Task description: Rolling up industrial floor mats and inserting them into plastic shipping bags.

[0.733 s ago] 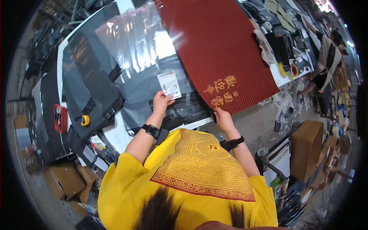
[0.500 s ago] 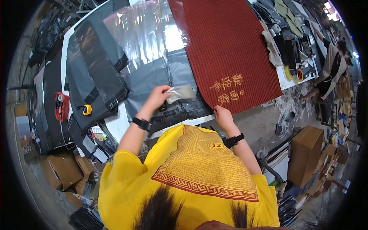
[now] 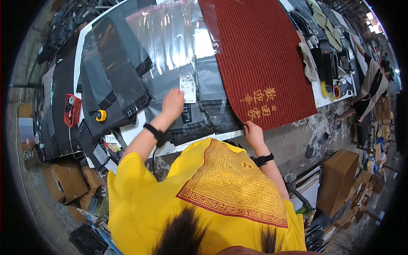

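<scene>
My left hand [image 3: 173,104] is closed, its fingers at the lower left edge of a white printed label [image 3: 187,89] held face up over grey and black plastic bags [image 3: 210,80]. To the right lies a dark red ribbed mat [image 3: 259,51] with gold characters near its close end. The close left corner of that mat is pinched in my right hand [image 3: 254,134] at the table's near edge. A clear plastic bag [image 3: 165,36] is spread over the grey bags, its right side lapping onto the mat.
On dark bags to the left sit a yellow tape measure [image 3: 100,115] and a red basket [image 3: 72,110]. Tape rolls [image 3: 336,92] and a pale cloth [image 3: 307,61] lie right of the mat. Cardboard boxes [image 3: 338,182] stand on the floor; another person [image 3: 369,87] is at far right.
My left hand has turned the label from lying sideways and blurred to upright with its printed face showing. My right hand stays at the mat's corner. The whole view has shifted slightly.
</scene>
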Motion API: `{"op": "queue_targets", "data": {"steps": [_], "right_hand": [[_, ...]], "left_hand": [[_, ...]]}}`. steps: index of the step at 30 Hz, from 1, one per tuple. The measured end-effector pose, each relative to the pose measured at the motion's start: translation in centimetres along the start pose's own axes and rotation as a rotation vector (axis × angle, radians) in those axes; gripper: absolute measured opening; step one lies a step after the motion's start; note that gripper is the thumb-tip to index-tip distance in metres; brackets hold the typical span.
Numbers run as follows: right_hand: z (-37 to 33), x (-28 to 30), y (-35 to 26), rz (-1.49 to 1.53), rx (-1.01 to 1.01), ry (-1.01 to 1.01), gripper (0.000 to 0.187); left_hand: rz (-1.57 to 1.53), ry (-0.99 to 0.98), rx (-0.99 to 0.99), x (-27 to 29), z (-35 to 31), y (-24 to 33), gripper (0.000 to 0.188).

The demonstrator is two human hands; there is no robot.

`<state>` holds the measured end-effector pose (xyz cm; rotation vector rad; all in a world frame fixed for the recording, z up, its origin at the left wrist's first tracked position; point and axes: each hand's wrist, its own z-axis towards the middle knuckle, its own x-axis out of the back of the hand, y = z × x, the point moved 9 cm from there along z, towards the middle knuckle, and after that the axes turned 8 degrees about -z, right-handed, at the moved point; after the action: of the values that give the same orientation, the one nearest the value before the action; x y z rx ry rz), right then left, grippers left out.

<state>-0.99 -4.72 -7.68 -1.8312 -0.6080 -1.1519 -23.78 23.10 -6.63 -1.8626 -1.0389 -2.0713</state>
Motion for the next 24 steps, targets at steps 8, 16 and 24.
{"op": "queue_targets", "data": {"steps": [8, 16, 24], "right_hand": [[0.6, 0.1, -0.7, -0.043, 0.045, 0.018, 0.015], [0.6, 0.3, 0.9, 0.104, -0.032, -0.129, 0.018], [2.0, 1.6, 5.1, 0.268, 0.030, -0.290, 0.018]], "left_hand": [[0.181, 0.001, -0.051, -5.2, -8.1, 3.8, 0.063], [-0.010, -0.066, -0.029, -5.9, -8.3, 3.3, 0.027], [-0.013, -0.094, 0.029, -5.2, -6.4, 3.6, 0.024]]}}
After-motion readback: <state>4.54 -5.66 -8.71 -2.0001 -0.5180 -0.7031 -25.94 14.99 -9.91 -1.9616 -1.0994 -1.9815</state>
